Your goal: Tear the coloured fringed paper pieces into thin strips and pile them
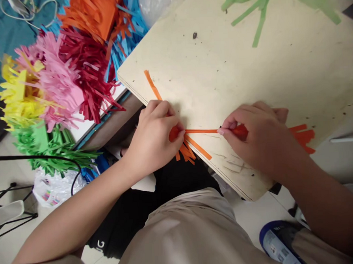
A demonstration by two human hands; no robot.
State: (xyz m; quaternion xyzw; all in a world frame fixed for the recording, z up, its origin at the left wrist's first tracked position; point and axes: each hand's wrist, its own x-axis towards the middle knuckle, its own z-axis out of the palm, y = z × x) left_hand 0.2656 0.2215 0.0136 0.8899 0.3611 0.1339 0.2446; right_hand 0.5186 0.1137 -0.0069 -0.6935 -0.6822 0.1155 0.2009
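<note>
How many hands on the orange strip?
2. Left hand pinches the thin orange paper strip at its left end; right hand pinches its right end, over the pale wooden board.

Standing by, I can read just one scrap: white letters [100,244], seemingly "UG" and cut off, on the black cloth [145,216] below and left of the left hand [153,141]. The print on the blue-rimmed packet [277,245], far down to that hand's right, is too small to read.

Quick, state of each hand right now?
Left hand: closed, pinching a bunch of orange paper strips.
Right hand: closed, pinching the far end of one orange strip.
</note>
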